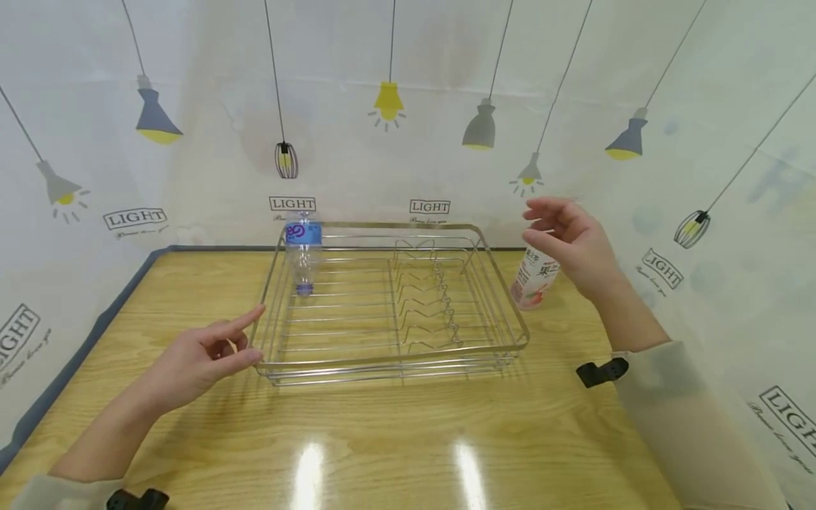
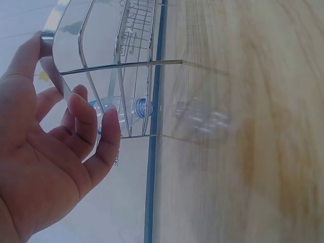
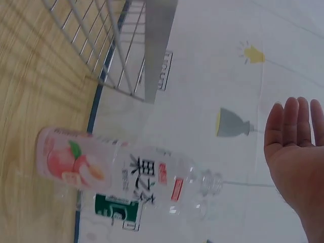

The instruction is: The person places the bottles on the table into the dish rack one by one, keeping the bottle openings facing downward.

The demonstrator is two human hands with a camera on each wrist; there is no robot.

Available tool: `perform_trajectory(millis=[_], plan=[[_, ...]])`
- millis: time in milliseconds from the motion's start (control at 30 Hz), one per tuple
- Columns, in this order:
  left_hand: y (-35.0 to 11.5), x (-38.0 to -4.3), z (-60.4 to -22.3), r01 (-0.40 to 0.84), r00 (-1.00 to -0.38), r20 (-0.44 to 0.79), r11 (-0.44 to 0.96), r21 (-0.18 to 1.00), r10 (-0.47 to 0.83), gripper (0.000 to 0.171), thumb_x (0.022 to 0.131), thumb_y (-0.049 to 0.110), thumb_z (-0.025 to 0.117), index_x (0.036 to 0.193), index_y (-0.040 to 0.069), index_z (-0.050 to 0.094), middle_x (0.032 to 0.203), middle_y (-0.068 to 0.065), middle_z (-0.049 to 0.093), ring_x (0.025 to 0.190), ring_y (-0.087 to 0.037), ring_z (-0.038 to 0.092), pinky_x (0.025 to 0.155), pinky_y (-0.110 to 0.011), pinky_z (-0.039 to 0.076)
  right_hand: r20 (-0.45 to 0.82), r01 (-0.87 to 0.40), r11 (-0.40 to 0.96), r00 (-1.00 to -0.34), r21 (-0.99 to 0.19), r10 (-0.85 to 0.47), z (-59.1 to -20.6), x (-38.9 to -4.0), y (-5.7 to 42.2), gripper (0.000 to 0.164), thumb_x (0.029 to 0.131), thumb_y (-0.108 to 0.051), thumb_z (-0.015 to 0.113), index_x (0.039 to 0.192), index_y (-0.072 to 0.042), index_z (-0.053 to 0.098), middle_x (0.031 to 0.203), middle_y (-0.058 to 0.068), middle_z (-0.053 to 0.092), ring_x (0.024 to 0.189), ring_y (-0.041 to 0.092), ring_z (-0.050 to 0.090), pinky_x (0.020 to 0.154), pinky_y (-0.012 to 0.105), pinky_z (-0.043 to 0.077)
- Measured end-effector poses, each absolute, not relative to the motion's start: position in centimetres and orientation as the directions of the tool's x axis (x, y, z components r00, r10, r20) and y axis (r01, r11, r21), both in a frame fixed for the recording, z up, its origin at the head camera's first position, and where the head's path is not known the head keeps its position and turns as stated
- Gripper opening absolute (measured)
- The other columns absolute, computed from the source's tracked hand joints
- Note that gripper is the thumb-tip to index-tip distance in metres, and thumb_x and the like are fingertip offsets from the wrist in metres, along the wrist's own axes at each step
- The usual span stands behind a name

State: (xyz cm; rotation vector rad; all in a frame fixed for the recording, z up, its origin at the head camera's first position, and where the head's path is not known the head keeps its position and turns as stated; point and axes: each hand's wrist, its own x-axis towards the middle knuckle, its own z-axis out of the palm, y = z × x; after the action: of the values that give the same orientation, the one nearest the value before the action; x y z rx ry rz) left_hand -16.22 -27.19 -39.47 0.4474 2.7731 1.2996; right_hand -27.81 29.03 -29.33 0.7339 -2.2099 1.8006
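My left hand [image 1: 204, 354] is at the near left corner of a wire dish rack [image 1: 395, 354]. Its index finger and thumb, both fairly straight, touch the rim [image 2: 50, 76], while the other fingers curl loosely beside it. Inside the rack at the back left, a clear plastic bottle [image 1: 302, 251] with a blue label stands cap down. My right hand [image 1: 567, 241] is raised, fingers loosely extended and holding nothing. Beside the rack's right side stands a peach drink bottle [image 3: 121, 162], partly hidden by that hand in the head view; the right wrist view shows them apart.
The rack stands on a wooden table [image 1: 382, 439], with wire plate dividers [image 1: 423, 304] in its right half. A green label [image 3: 116, 207] shows behind the peach bottle. White cloth [image 1: 357, 42] printed with lamps closes off the back and sides.
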Motion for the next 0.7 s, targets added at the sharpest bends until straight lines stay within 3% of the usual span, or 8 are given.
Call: perform_trajectory(millis=[200, 400, 567, 700], plan=[[-27.2, -16.3, -39.2, 0.232, -0.959, 0.072, 0.615, 0.754, 0.274, 0.069, 0.108, 0.029, 0.074, 0.169, 0.021, 0.045, 0.101, -0.004, 0.066, 0.074, -0.012, 0.052, 0.061, -0.029, 0.045, 0.469, -0.479, 0.098, -0.876, -0.872, -0.114, -30.7, -28.9, 34.1, 0.039, 0.103, 0.0, 0.072, 0.139, -0.014, 0.07, 0.124, -0.004, 0.069, 0.109, 0.011, 0.06, 0.086, 0.013, 0.055], [-27.2, -16.2, -39.3, 0.232, -0.959, 0.07, 0.616, 0.753, 0.276, 0.069, 0.108, 0.029, 0.074, 0.169, 0.021, 0.045, 0.101, -0.003, 0.066, 0.074, -0.012, 0.052, 0.061, -0.029, 0.045, 0.396, -0.389, 0.209, -0.918, -0.897, -0.01, -33.2, -30.1, 36.9, 0.042, 0.103, -0.005, 0.076, 0.141, -0.019, 0.067, 0.127, -0.01, 0.065, 0.113, 0.008, 0.059, 0.088, 0.011, 0.054], [-27.2, -16.2, -39.3, 0.234, -0.958, 0.073, 0.608, 0.759, 0.278, 0.068, 0.108, 0.028, 0.074, 0.169, 0.021, 0.045, 0.1, -0.004, 0.065, 0.074, -0.012, 0.051, 0.06, -0.03, 0.044, 0.306, -0.295, 0.276, -0.952, -0.915, -0.005, -35.2, -31.1, 38.0, 0.05, 0.103, -0.014, 0.078, 0.149, -0.022, 0.058, 0.132, -0.01, 0.059, 0.118, 0.008, 0.055, 0.091, 0.009, 0.052], [-27.1, -16.1, -39.2, 0.232, -0.958, 0.071, 0.601, 0.765, 0.279, 0.068, 0.108, 0.027, 0.074, 0.169, 0.021, 0.046, 0.1, -0.004, 0.065, 0.073, -0.012, 0.051, 0.06, -0.03, 0.044, 0.259, -0.249, 0.32, -0.966, -0.914, -0.013, -36.6, -31.9, 38.3, 0.059, 0.105, -0.017, 0.077, 0.157, -0.015, 0.05, 0.133, -0.008, 0.055, 0.118, 0.008, 0.053, 0.092, 0.009, 0.052]])
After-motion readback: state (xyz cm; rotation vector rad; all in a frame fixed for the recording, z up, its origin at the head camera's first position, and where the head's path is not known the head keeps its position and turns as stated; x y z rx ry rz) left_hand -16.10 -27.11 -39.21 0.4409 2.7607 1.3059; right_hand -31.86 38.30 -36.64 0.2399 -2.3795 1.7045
